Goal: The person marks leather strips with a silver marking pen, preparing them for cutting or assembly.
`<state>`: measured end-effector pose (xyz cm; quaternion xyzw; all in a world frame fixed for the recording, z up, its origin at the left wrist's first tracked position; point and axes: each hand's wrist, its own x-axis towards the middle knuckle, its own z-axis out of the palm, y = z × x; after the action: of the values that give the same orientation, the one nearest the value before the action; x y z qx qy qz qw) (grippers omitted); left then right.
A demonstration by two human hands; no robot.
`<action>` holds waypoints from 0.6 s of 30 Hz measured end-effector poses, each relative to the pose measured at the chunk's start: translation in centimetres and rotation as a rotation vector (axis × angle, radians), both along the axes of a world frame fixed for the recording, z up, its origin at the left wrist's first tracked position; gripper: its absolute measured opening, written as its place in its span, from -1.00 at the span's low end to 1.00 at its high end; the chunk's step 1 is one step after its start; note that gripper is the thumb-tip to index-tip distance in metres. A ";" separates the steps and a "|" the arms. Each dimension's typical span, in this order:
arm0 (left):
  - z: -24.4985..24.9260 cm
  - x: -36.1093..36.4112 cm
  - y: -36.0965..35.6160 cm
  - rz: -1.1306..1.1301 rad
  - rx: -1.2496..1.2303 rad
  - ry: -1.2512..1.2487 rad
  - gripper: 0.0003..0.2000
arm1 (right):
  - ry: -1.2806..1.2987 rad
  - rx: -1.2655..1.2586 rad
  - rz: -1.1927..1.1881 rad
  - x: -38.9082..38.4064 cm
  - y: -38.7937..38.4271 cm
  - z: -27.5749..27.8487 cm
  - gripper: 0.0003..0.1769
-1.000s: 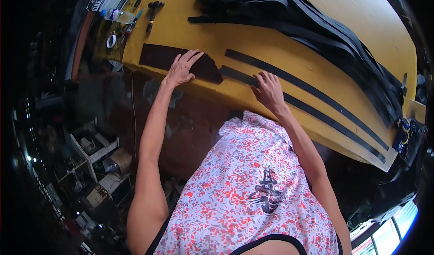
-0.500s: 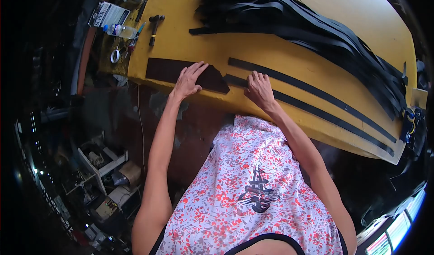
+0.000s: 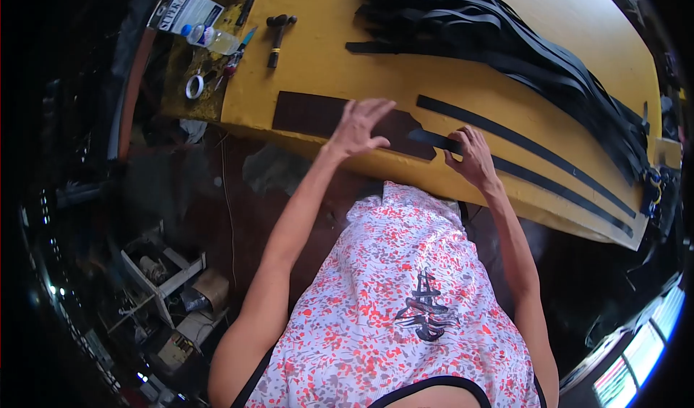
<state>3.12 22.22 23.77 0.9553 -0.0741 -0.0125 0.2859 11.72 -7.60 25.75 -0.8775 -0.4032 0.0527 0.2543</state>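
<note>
A dark brown flat piece [image 3: 307,113] with an angled right end lies along the near edge of the yellow table. My left hand [image 3: 359,128] is over its middle, fingers stretched out and thumb apart. My right hand [image 3: 473,158] pinches a long black strip [image 3: 557,191] near its left end, which overlaps the brown piece's right end. A second black strip [image 3: 506,132] lies just beyond, roughly parallel to the first.
A thick bundle of black strips [image 3: 499,39] spreads over the far side of the yellow table [image 3: 325,64]. At the left are a hammer [image 3: 276,40], a plastic bottle [image 3: 211,39], a roll of white tape [image 3: 194,87] and a can [image 3: 188,10].
The held strip's left end has moved onto the brown piece. My left hand's fingers have spread and its thumb has swung out. The whole view has shifted, with the table's things farther right.
</note>
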 end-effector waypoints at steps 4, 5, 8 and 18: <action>-0.8 2.6 10.1 0.385 -0.017 -0.333 -0.54 | -0.013 -0.119 0.034 -0.7 0.5 -1.9 -0.63; -1.9 3.4 13.8 0.487 0.035 -0.384 -0.59 | -0.022 -0.146 0.041 -0.8 0.7 -2.0 -0.63; -2.2 4.8 22.6 0.711 0.237 -0.274 -0.58 | -0.019 -0.204 0.012 -1.1 1.0 -1.8 -0.61; -7.1 6.5 31.0 0.710 0.131 -0.088 -0.37 | -0.054 0.091 0.001 -2.7 4.1 -1.3 -0.56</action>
<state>9.59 53.26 16.67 0.9375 0.2507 0.1241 0.2071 9.06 -3.52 24.42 -0.8659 -0.4125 0.0108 0.2827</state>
